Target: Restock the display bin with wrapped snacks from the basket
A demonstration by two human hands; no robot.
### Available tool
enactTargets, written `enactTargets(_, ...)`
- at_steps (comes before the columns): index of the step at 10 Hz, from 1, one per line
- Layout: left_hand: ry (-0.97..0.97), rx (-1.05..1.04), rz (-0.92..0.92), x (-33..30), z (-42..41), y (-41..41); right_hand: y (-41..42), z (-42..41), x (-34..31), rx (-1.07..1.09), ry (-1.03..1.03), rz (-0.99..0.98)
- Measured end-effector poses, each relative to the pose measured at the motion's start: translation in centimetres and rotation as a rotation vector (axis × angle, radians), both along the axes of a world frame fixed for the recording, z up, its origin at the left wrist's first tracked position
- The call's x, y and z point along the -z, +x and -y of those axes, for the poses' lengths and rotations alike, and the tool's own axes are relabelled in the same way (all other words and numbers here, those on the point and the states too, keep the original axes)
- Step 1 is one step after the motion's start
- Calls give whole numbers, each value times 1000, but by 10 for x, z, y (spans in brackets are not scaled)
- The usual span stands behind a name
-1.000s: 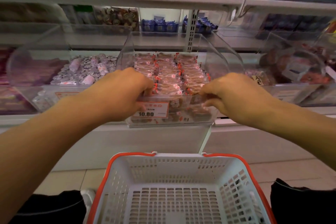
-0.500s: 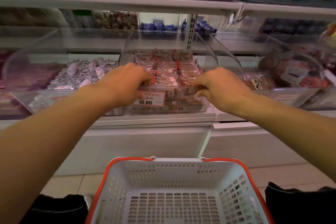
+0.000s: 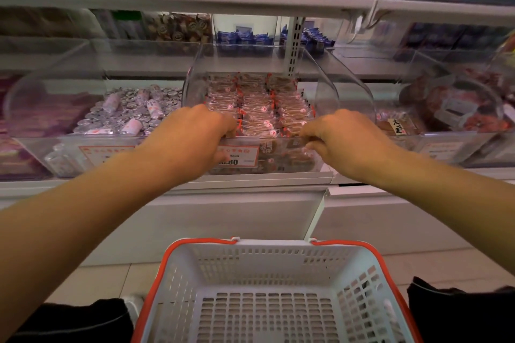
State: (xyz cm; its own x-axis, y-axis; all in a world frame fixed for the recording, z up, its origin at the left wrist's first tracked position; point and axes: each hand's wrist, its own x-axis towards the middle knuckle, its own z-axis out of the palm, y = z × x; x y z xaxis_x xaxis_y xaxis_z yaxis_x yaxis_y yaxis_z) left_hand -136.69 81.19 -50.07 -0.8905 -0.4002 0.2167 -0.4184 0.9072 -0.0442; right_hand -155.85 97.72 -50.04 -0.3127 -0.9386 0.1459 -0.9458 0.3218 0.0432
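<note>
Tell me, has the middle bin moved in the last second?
Yes. The bin slid back onto the shelf; its front now lines up with the left bin, where it stuck out before.

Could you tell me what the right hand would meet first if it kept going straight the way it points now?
Probably the wrapped snacks packed in the clear display bin; the right hand is already at its front edge, though depth is hard to judge.

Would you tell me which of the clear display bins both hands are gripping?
The middle bin, holding neat rows of red-trimmed wrapped snacks; left hand and right hand grip its front edge. The neighbouring bins are untouched.
</note>
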Motion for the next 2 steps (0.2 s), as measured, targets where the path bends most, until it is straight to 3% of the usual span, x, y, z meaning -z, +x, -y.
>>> enactTargets(2,105,24,42,16,-10,21,25,-13,24,20,44,37)
